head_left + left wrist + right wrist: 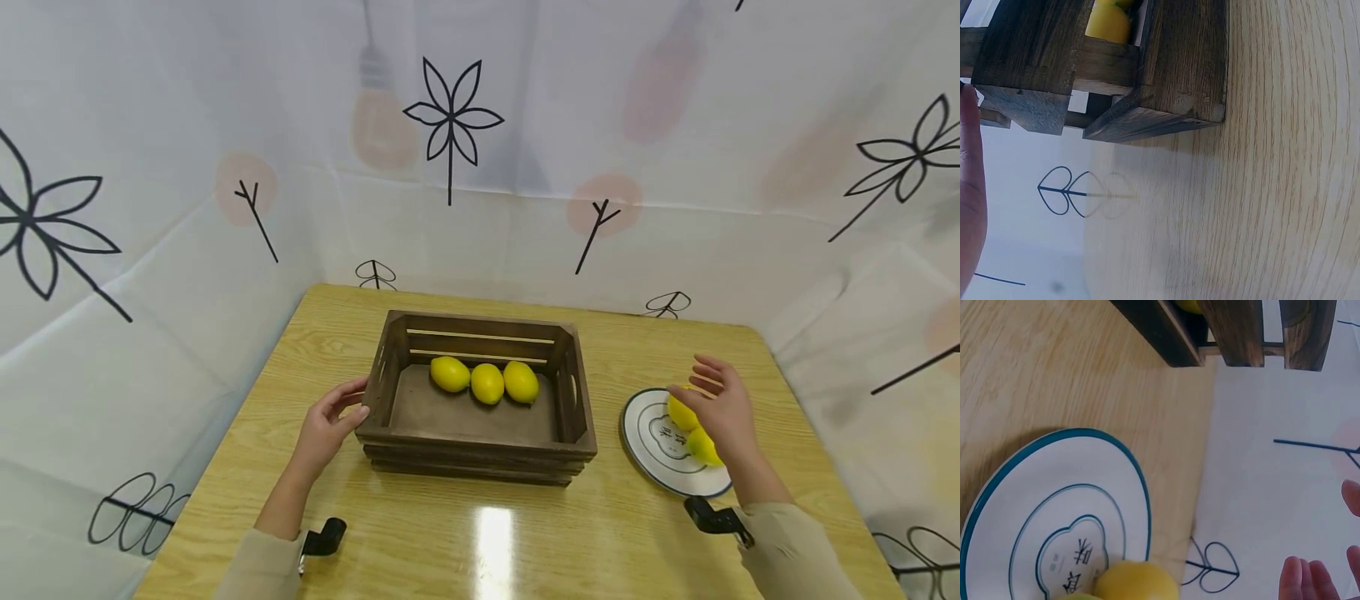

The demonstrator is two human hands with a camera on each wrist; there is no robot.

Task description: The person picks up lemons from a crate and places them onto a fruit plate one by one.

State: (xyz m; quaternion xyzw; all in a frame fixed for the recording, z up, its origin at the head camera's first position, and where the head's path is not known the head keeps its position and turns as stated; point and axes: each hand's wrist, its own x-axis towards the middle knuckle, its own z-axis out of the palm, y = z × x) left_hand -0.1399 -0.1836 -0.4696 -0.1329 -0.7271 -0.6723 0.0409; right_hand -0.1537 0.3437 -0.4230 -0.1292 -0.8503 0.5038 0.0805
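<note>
A brown slatted wooden crate (pixel 472 450) stands on the table with three lemons (pixel 487 384) in a row inside. My left hand (pixel 330 423) rests against the crate's left side, thumb at the front corner of the rim; part of that thumb (pixel 969 181) shows in the left wrist view. To the right lies a white plate (pixel 645 429) with a dark blue-green rim. Two yellow lemons (pixel 703 448) lie on its right part, one partly hidden by my hand. Over them hovers my right hand (pixel 723 408), fingers spread and nothing held.
The light wooden table (pixel 420 533) has a patterned white cloth (pixel 510 242) hanging behind it and at both sides. Between crate and plate runs a narrow strip of tabletop. A black wrist-camera mount (pixel 324 537) sits at the left sleeve, another mount (pixel 712 517) at the right.
</note>
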